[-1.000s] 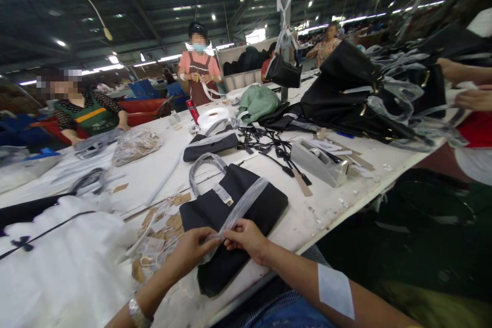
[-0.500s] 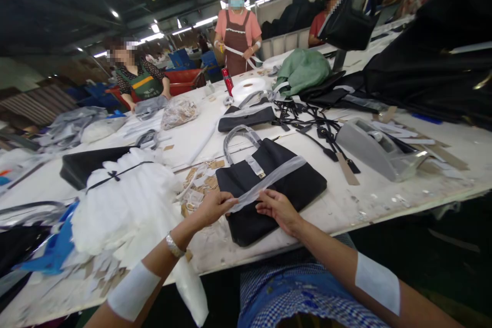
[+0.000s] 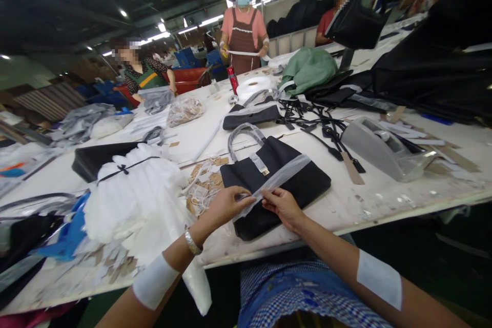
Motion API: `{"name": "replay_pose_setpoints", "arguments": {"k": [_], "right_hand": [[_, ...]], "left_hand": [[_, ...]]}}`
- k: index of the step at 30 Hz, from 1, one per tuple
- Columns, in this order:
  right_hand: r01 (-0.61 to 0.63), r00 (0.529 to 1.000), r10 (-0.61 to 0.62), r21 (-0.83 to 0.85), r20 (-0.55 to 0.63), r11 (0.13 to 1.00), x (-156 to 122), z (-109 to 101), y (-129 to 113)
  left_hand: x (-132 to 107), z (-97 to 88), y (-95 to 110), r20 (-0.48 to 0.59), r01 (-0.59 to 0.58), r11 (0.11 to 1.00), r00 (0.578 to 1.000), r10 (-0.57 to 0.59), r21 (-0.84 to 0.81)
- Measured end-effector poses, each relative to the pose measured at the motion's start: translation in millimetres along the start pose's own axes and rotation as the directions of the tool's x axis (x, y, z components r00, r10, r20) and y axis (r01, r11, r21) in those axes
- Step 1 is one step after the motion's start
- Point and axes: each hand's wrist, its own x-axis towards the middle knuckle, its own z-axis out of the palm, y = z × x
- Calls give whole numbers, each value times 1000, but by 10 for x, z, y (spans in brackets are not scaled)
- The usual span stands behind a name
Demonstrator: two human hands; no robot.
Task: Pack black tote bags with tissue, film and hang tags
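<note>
A black handbag (image 3: 300,182) lies on the white table in front of me, its wrapped handle (image 3: 246,136) pointing away. Across its front runs a translucent whitish strip (image 3: 286,170). My left hand (image 3: 230,202) pinches the strip near its lower left end. Close beside it, my right hand (image 3: 282,207) has thumb and fingers closed on the same strip, over the bag's lower part. A small wrapped tab with a gold-coloured clasp (image 3: 265,169) shows on the bag above the strip. What lies under my fingertips is hidden.
A bundle of white wrapping material (image 3: 134,200) stands at left. Cardboard tags with strings (image 3: 203,184) lie beside the bag. A grey tape dispenser (image 3: 384,148) and black straps (image 3: 326,133) are at right. A person in a brown apron (image 3: 246,36) stands across the table.
My left hand has moved right along the strip, closer to my right hand. The view has shifted slightly. Across the table, the person has pulled a white band level between both hands.
</note>
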Motion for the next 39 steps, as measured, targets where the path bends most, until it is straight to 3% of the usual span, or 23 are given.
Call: {"name": "replay_pose_setpoints", "arguments": {"k": [5,8,14,18,23,28,34,39], "right_hand": [[50,999,-51,-49,-8,998,12,9,60],[65,998,-66,-76,-14,995,26,5,80],[44,998,-47,-69,-39,997,27,10,76],[33,999,-36,-74,-38,997,25,16,73],[33,999,-37,-96,-37,995,30,12,70],[20,999,-24,-100,-46,995,32,14,60],[9,998,-15,-102,-59,995,5,48,27],[16,998,-22,-97,-62,995,-6,56,20]], "left_hand": [[80,10,-51,119,-17,999,993,23,-51],[134,-44,-89,137,-63,997,988,68,-40],[-3,-187,-223,1,33,975,999,-34,-219],[-310,-297,-257,18,-103,978,994,108,-178],[-543,-202,-184,-30,-157,985,987,156,-65],[-602,-161,-235,-55,-185,981,982,182,-57],[-681,-102,-175,-70,-166,978,982,176,129],[-737,-72,-89,-109,-136,991,985,134,-15]]}}
